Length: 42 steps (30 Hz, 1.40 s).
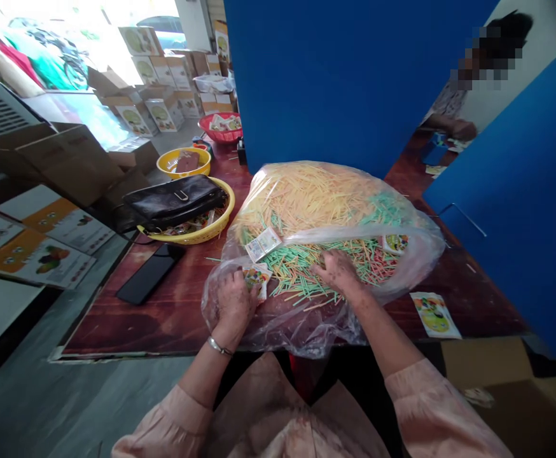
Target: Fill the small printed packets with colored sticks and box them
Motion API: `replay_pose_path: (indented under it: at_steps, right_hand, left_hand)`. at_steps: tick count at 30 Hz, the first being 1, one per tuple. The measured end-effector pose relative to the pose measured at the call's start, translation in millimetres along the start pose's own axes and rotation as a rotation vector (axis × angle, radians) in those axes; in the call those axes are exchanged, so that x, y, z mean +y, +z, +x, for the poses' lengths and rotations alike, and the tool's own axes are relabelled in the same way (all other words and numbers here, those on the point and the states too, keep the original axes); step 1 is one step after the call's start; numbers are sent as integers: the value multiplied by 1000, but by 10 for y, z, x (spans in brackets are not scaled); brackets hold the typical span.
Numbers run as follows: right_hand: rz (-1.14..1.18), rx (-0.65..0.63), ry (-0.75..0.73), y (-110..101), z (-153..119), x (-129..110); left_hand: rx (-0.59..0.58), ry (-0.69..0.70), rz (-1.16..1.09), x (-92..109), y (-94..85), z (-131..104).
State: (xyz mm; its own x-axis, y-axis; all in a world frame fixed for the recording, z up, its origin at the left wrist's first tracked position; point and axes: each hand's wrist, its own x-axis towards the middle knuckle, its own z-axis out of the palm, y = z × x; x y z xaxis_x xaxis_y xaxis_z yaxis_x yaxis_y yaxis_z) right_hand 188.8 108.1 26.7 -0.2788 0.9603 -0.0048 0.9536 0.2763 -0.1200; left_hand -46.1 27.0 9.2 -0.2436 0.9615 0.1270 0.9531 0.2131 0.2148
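A large clear plastic bag (pixel 421 254) lies on the dark red table, its mouth facing me, full of thin yellow, green and red sticks (pixel 301 264). My right hand (pixel 339 273) reaches into the bag's mouth, its fingers bent down onto the sticks; whether they pinch any is hidden. At the bag's left edge my left hand (pixel 235 299) has its fingers closed on a small printed packet (pixel 261 280). Just above that packet rests a pale stack of printed slips (pixel 263 244). Another printed packet (pixel 393 243) shows inside the bag at the right.
A black phone (pixel 151 273) lies at the left, below a yellow basket (pixel 228 219) bearing a black purse (pixel 175 202). Farther back are a smaller yellow basket (pixel 206 166) and a red one (pixel 221 135). Blue partitions (pixel 326 83) stand behind. One packet (pixel 434 315) lies at right; a person sits beyond.
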Motion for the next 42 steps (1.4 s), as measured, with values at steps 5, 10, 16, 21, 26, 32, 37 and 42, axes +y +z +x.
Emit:
replay_pose_path:
  at_steps: [5, 10, 16, 21, 26, 32, 37, 42]
  right_hand:
    - [-154, -13, 42, 41, 39, -121]
    - [-202, -55, 66, 71, 129, -197]
    - [-194, -42, 72, 34, 101, -161]
    - [-134, -43, 5, 27, 83, 60]
    - [-124, 33, 19, 135, 7, 80]
    - [-168, 55, -32, 114, -49, -85]
    - [18, 203, -64, 130, -65, 65]
    - [415, 455, -168, 318, -171, 182]
  left_hand:
    - [-51, -53, -24, -41, 11, 61]
    - [-169, -52, -39, -165, -23, 127]
    - [-191, -22, -14, -262, -126, 149]
    - [-71, -33, -289, -222, -273, 43]
    - [-427, -231, -1277, 68, -208, -126]
    - [-626, -349, -1598, 452, -127, -258]
    - [-633, -299, -1660, 544, -99, -314]
    - [-570, -273, -1509, 577, 65, -363]
